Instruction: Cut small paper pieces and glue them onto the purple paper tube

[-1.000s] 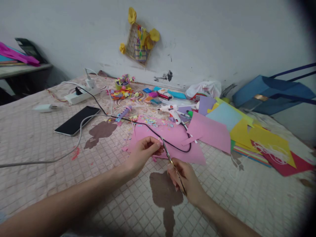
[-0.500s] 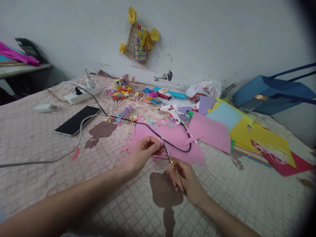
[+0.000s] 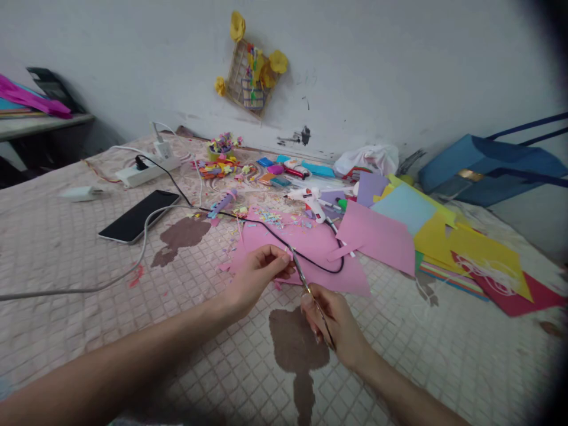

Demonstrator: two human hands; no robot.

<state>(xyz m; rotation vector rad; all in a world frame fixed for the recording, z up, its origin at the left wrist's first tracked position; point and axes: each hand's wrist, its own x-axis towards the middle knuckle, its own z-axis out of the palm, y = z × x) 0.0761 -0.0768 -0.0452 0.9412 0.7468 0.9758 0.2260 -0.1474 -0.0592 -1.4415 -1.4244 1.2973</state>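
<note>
My left hand point(image 3: 265, 269) is closed in a pinch on a small piece of pink paper point(image 3: 288, 252), most of it covered by the fingers. Slim scissors point(image 3: 300, 275) with a gold-coloured pivot are gripped in my right hand point(image 3: 331, 316). Their blades point up and away, with the tips right beside the pink piece and my left fingertips. Both hands hover near the front edge of a large pink sheet point(image 3: 266, 239) on the table. Small paper clippings point(image 3: 270, 219) are scattered over the back of that sheet.
A black cord point(image 3: 319, 267) loops across the pink sheet near a white glue gun point(image 3: 314, 207). Coloured paper sheets point(image 3: 377, 236) are piled to the right. On the left lie a phone point(image 3: 139, 217), a power strip point(image 3: 146, 171) and a grey cable point(image 3: 144, 245).
</note>
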